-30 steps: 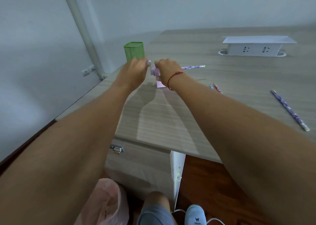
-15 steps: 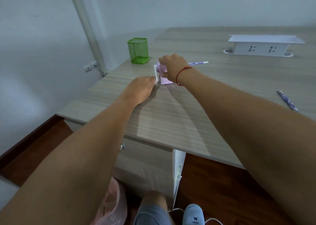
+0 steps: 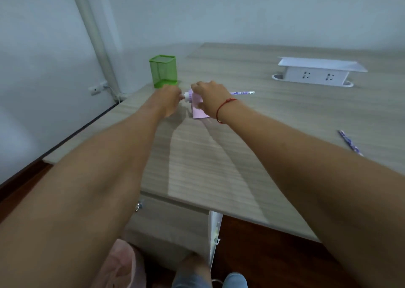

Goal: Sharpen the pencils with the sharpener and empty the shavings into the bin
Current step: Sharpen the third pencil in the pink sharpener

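Our R hand (image 3: 210, 99) grips the pink sharpener (image 3: 198, 113) from above. L hand (image 3: 168, 100) pinches its white crank (image 3: 187, 96) at 9 o'clock. A pencil (image 3: 242, 93) sticks out of the sharpener toward 3 o'clock. Green mesh pot (image 3: 163, 71) at 11, socket box (image 3: 315, 74) at 2, 2nd pencil (image 3: 350, 143) at 4, all on the surface (image 3: 219, 167). Pink bag (image 3: 122, 263) below the edge at 6.

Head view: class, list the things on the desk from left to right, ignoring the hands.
Green mesh pen holder → pink sharpener → pencil stuck in it → white socket box. Loose pencil omitted: it overlaps the box's span.
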Demonstrator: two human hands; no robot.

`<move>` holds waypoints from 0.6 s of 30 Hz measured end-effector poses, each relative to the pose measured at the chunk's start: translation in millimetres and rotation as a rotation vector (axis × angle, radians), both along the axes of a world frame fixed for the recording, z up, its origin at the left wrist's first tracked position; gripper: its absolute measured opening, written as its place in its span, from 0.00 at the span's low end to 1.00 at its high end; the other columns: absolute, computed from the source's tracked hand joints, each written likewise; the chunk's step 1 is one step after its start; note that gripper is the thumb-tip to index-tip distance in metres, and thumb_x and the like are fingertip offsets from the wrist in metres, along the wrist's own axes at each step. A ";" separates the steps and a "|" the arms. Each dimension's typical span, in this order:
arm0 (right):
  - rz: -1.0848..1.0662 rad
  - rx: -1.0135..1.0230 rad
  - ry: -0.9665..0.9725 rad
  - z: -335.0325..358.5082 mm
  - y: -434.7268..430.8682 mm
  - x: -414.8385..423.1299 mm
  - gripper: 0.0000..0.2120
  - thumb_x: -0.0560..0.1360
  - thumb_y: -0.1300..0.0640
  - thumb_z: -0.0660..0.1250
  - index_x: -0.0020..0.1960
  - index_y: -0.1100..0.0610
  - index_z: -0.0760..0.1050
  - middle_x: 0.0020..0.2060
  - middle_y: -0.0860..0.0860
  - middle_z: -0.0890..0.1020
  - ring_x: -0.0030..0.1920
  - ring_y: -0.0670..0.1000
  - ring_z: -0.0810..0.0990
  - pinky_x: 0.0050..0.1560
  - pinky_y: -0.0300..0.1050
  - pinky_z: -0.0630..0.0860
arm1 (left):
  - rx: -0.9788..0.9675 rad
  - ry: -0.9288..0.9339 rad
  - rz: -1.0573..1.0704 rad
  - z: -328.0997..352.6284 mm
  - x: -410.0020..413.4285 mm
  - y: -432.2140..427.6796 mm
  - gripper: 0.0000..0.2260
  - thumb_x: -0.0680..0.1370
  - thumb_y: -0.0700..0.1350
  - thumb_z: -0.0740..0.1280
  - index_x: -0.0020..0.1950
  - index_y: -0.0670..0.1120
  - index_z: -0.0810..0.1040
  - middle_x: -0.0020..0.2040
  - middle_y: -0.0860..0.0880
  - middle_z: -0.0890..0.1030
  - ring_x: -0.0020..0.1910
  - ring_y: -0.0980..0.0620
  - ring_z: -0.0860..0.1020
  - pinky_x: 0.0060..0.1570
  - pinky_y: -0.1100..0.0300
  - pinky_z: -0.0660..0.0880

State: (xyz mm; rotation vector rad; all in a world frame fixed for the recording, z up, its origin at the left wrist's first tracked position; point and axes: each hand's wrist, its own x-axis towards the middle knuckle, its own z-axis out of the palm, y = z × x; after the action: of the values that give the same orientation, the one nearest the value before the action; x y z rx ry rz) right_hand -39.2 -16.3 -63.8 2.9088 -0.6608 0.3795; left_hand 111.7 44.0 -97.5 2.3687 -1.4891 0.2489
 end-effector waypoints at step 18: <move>-0.063 0.041 -0.056 -2.3 3.2 7.2 0.15 0.78 0.60 0.59 0.63 0.62 0.73 0.63 0.59 0.77 0.64 0.60 0.75 0.59 0.50 0.72 | -0.152 -0.312 -0.153 -9.4 -38.4 52.4 0.19 0.79 0.48 0.50 0.51 0.36 0.75 0.43 0.34 0.79 0.47 0.32 0.78 0.52 0.40 0.76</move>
State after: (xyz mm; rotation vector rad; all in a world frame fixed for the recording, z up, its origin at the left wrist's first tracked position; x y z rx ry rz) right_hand -32.0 -13.1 -66.1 2.9169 -0.7762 0.4465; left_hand 73.2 96.4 -106.9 2.1557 -1.7107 0.6937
